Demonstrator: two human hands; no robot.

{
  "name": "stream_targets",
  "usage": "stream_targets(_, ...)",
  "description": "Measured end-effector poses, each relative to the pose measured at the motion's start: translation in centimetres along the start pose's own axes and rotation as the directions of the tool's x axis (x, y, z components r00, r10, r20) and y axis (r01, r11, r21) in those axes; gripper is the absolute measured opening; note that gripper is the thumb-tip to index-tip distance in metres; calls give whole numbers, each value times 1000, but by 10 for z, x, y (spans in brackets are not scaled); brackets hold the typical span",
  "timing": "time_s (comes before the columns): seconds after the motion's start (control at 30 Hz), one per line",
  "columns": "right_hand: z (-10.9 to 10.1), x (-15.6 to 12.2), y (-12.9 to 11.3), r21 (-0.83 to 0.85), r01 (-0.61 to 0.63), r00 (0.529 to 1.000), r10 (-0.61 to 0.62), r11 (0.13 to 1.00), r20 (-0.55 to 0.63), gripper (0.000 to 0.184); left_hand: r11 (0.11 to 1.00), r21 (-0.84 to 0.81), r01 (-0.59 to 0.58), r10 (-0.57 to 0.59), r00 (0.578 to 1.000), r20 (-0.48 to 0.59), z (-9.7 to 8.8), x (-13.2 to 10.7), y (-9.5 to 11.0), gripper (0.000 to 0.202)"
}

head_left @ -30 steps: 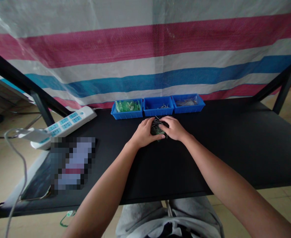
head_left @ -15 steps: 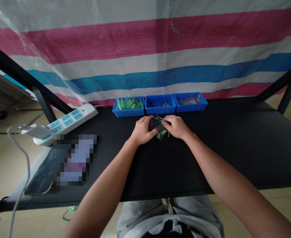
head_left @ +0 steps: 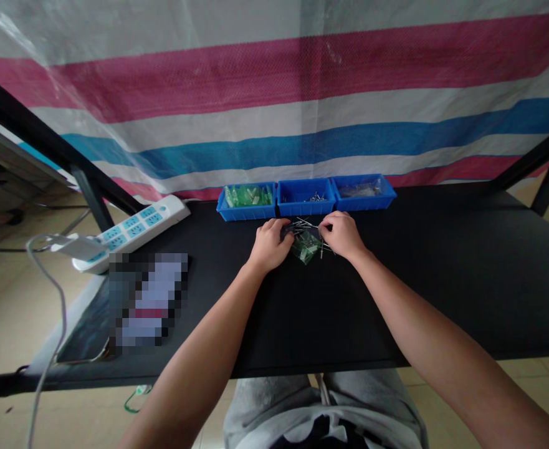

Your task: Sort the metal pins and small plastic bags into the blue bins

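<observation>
Green packet (head_left: 308,248) and thin metal pieces (head_left: 302,222), centre of frame, on the table between the two hands. The pieces overlap, defy an exact count, and are partly hidden at left by the left hand (head_left: 269,243), whose thumb and fingers stand apart around the pile's end. At the right end, thumb and fingertips of the right hand (head_left: 342,232) are close together; whether a piece is clamped between them cannot be told. Behind stand three blue trays: the left tray (head_left: 246,214) with green packets, the middle tray (head_left: 306,207) with loose metal pieces, the right tray (head_left: 365,202) with clear plastic, contents indistinct. At left lie one power strip (head_left: 138,227) and a dark flat object (head_left: 85,324), partly masked by pixelation. The table (head_left: 321,330) is matt black; a striped sheet (head_left: 255,81), cut off above, closes the background; pale floor (head_left: 3,262) shows lower left.
</observation>
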State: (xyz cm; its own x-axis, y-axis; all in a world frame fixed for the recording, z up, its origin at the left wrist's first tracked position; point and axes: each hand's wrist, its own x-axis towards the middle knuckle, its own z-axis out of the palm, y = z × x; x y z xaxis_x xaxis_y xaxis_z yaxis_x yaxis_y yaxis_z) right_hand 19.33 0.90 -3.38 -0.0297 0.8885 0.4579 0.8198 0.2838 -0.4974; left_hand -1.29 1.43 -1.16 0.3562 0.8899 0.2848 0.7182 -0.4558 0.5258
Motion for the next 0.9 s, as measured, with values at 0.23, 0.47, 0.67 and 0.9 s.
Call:
stream_targets(0.23, -9, 1, -5, 44, 0, 998, 3, 999, -66, 16, 999, 22, -34, 36, 995, -93, -3, -2, 2, 30)
stream_targets(0.47, -17, -3, -24, 220, 252, 968, -243, 942, -66, 12, 989, -2, -149, 148, 982, -120, -5, -4, 6, 38)
stream_targets(0.67, -17, -6, -34, 256, 313, 950, -295, 915, -106, 11, 988, 3, -152, 151, 985, -81, -5, -4, 9, 42)
stream_targets(0.9, -16, -8, -32, 290, 191, 981, -188, 938, -40, 16, 990, -42, -137, 132, 986, -101, -2, -3, 5, 26)
